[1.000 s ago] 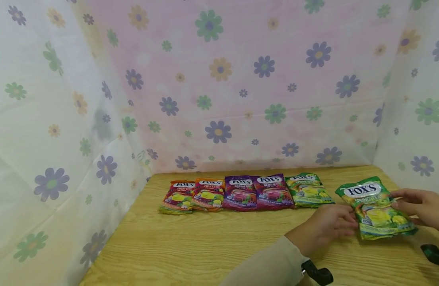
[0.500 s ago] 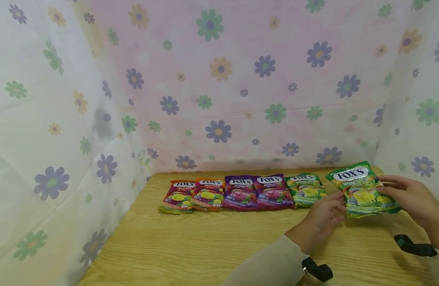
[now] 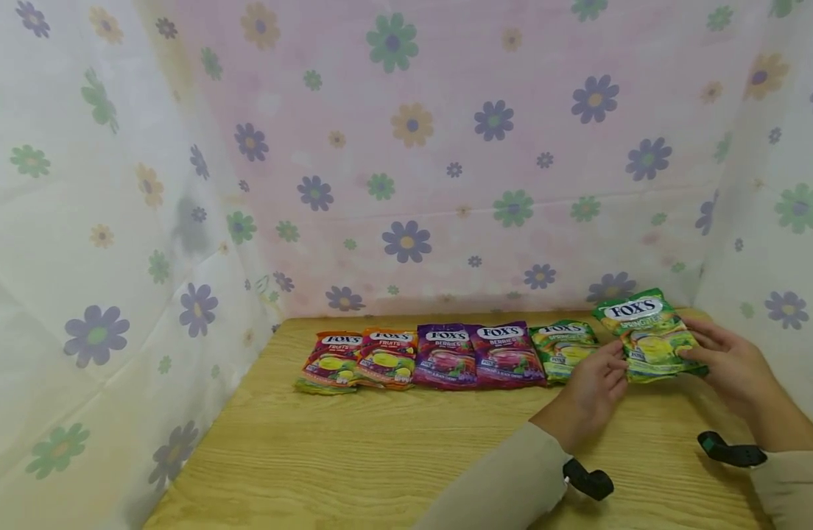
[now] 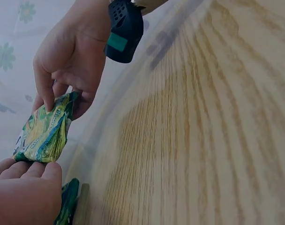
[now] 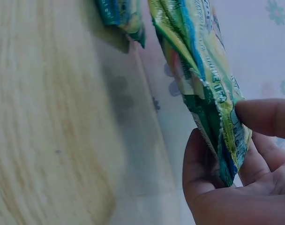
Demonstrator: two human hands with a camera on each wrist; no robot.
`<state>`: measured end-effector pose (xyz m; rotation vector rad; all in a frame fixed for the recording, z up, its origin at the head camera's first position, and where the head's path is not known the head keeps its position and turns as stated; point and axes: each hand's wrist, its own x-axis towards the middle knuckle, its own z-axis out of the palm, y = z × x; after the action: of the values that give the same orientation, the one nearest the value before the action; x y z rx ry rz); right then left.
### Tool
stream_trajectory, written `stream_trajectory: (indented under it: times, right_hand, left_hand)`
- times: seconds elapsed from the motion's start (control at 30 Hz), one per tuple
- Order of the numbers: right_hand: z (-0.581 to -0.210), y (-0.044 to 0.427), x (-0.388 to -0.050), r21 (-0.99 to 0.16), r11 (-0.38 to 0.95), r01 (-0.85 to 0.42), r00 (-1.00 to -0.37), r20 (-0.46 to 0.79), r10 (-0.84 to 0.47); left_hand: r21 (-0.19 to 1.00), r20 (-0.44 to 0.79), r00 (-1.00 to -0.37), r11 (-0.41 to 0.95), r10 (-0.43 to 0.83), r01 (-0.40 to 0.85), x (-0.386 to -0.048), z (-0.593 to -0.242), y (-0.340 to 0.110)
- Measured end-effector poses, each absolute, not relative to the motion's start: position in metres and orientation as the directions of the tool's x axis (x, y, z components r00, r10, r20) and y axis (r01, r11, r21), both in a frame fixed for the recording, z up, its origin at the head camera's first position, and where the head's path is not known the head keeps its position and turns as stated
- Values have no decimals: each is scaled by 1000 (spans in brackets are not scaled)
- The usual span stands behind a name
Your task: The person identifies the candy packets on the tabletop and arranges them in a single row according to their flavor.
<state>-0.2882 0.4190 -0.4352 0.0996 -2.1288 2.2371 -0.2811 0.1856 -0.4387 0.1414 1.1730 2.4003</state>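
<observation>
A green FOX'S Spring Tea candy bag [image 3: 648,338] is held up at the right, tilted over the tabletop. My right hand [image 3: 731,361] grips its right edge. In the right wrist view the thumb and fingers of the right hand [image 5: 255,173] pinch the bag [image 5: 213,89] from both sides. My left hand [image 3: 592,386] touches the bag's left edge. In the left wrist view the left hand's fingers [image 4: 32,171] lie extended against the bag [image 4: 44,129]; its thumb is hidden. A second green bag [image 3: 562,346] lies partly behind the left hand.
Two purple berries bags [image 3: 446,357] and two orange fruits bags [image 3: 386,359] lie in a row to the left on the wooden table [image 3: 353,456]. Flowered cloth [image 3: 459,147] hangs behind and at both sides.
The held bag has moved left and away from me, toward the row's right end, with the right hand on it. The left hand has shifted slightly left and away alongside it.
</observation>
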Motion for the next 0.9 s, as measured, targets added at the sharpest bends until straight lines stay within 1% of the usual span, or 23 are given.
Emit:
stream_trajectory:
  times: [0.13, 0.27, 0.4, 0.47, 0.63, 0.8, 0.9]
  right_hand:
    - [-442, 423, -285, -995, -71, -67, -998, 67, 5]
    - [-450, 431, -283, -994, -74, -86, -996, 85, 7]
    - [-458, 439, -280, -994, 52, -99, -994, 101, 34]
    - [-462, 442, -279, -991, 78, -109, -994, 111, 19]
    - [-470, 445, -280, -991, -37, -130, -988, 132, -74]
    - [-469, 445, -280, -990, -85, -109, -985, 119, -124]
    - [-467, 444, -280, -993, -72, -94, -987, 102, -121]
  left_hand:
    - [760, -129, -896, -538, 425, -365, -284, -440, 193]
    - [763, -130, -897, -535, 423, -363, -286, -441, 198]
    - [760, -132, -891, -532, 435, -372, -287, -441, 202]
    - [764, -135, -889, -526, 437, -374, -287, -442, 203]
    - [769, -147, -889, -515, 433, -378, -289, -447, 202]
    - [754, -145, -881, -527, 450, -393, -291, -450, 199]
    - [747, -132, -879, -537, 458, -391, -291, -451, 198]
